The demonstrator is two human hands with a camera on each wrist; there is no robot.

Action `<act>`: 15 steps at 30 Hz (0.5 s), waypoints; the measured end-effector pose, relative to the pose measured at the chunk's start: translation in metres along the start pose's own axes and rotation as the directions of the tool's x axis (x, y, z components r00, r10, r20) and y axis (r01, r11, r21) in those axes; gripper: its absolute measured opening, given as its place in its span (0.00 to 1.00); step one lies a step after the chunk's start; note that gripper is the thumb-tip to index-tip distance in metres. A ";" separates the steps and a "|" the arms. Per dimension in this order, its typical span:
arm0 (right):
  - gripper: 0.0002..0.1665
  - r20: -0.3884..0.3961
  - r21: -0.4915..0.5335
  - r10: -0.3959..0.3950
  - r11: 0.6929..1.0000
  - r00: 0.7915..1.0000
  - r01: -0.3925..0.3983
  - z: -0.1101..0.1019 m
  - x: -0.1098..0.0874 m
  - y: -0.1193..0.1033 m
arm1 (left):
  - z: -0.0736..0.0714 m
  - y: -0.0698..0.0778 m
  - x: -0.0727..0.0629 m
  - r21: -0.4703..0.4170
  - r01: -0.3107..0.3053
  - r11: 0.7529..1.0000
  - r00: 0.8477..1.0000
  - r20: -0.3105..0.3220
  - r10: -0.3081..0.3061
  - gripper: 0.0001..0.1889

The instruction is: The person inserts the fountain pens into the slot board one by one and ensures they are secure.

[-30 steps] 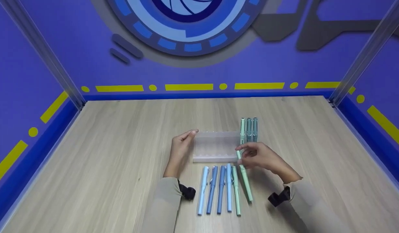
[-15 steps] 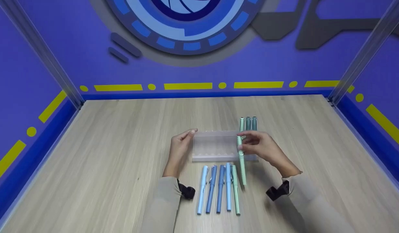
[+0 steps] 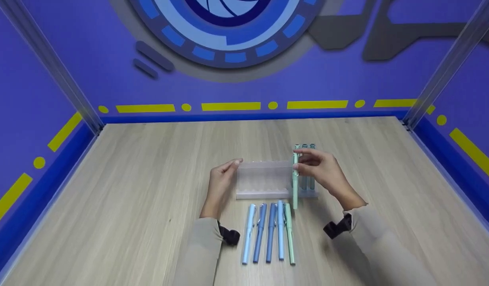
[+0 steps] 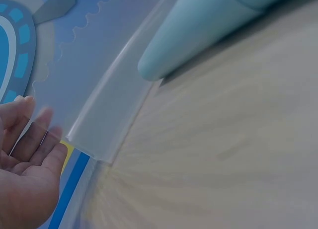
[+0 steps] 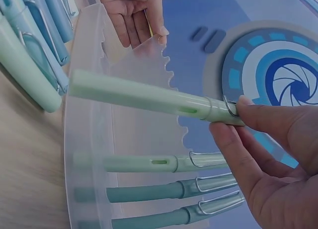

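Observation:
A translucent, scallop-edged pen rack (image 3: 264, 178) stands mid-table. My left hand (image 3: 220, 180) holds its left edge between thumb and fingers; in the left wrist view, some fingers show through the clear panel. My right hand (image 3: 324, 171) pinches a mint-green pen (image 5: 139, 96) near its wire clip, thumb on one side and fingers on the other. The held pen is nearly upright in front of the rack. Beside it, at the rack's right end, stand another mint-green pen (image 5: 139, 163) and two teal pens (image 5: 149, 192), partly hidden by my right hand in the head view.
Several pens lie in a row before the rack: light blue (image 3: 249, 234), darker blue (image 3: 260, 234) and one green (image 3: 290, 234). Blue panels (image 3: 236, 91) with yellow marks enclose the wooden table (image 3: 149, 198) at the back and sides.
My right hand has lifted the mint-green pen from beside the row and carried it up and forward to the rack, turning it more upright. My left hand stays at the rack's edge.

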State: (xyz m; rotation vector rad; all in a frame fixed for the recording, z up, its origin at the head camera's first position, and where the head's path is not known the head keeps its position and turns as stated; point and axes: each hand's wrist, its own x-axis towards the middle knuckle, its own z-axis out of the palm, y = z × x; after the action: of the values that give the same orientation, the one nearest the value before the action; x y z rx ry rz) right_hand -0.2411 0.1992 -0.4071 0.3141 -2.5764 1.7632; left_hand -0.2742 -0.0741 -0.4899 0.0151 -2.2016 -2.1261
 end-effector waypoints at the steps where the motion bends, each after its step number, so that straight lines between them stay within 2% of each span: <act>1: 0.27 -0.010 0.001 -0.003 1.000 1.000 0.003 0.000 0.001 0.000 | 0.000 0.000 0.000 0.000 0.001 1.000 1.000 -0.002 -0.001 0.17; 4: 0.27 -0.041 -0.008 -0.010 1.000 0.999 0.010 -0.001 0.004 0.001 | 0.000 0.000 0.000 0.005 -0.002 1.000 1.000 -0.006 0.002 0.18; 6: 0.27 -0.064 -0.012 -0.009 1.000 0.998 0.009 -0.002 0.006 0.003 | 0.000 0.008 -0.005 0.005 0.016 1.000 1.000 0.000 -0.016 0.18; 11: 0.26 -0.114 0.008 -0.025 1.000 0.993 0.026 -0.002 0.011 0.007 | 0.001 0.008 -0.005 0.000 0.044 0.999 0.999 0.006 -0.044 0.18; 13: 0.25 -0.133 0.015 -0.030 0.999 0.991 0.032 -0.002 0.012 0.007 | 0.001 0.000 0.000 0.002 0.034 0.999 0.999 0.001 -0.034 0.19; 15: 0.25 -0.150 0.019 -0.025 0.999 0.988 0.028 -0.001 0.013 0.006 | 0.000 0.000 -0.001 0.004 0.031 1.000 1.000 -0.003 -0.031 0.18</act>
State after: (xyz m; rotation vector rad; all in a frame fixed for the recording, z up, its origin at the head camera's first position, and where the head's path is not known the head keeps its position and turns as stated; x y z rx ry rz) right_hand -0.2547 0.1997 -0.4110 0.2061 -2.4410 1.7346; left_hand -0.2736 -0.0737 -0.4900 0.0532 -2.2180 -2.1361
